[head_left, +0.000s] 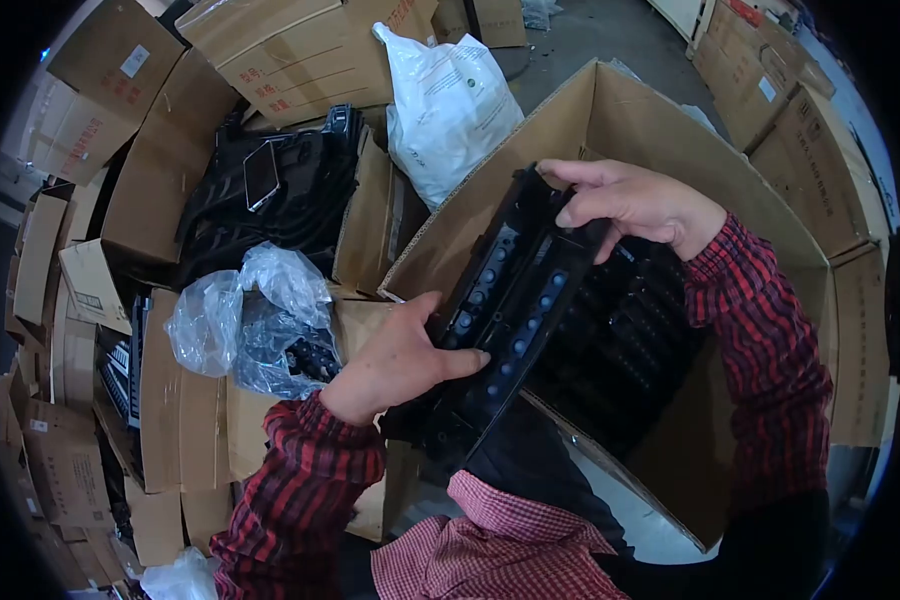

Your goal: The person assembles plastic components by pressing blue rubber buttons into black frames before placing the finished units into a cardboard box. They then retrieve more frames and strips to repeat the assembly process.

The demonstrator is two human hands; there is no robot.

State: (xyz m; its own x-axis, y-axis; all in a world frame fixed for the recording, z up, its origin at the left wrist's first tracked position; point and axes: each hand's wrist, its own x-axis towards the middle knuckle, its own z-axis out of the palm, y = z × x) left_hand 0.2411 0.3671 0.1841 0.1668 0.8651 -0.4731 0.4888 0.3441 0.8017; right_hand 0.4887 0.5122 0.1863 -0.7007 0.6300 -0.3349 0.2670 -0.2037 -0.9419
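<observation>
A long black plastic part with rows of round studs is held tilted above the edge of an open cardboard box. My left hand grips its lower left side, the thumb lying across its face. At the upper end my right hand is closed on it, with the thumb on top and the other fingers partly hidden behind. Inside the box, beneath the held part, several similar black parts lie in rows.
To the left, a box holds black plastic parts with a phone-like object on top. Clear plastic bags lie nearer. A white bag stands behind. Stacked cartons line the right side, and more cartons the left.
</observation>
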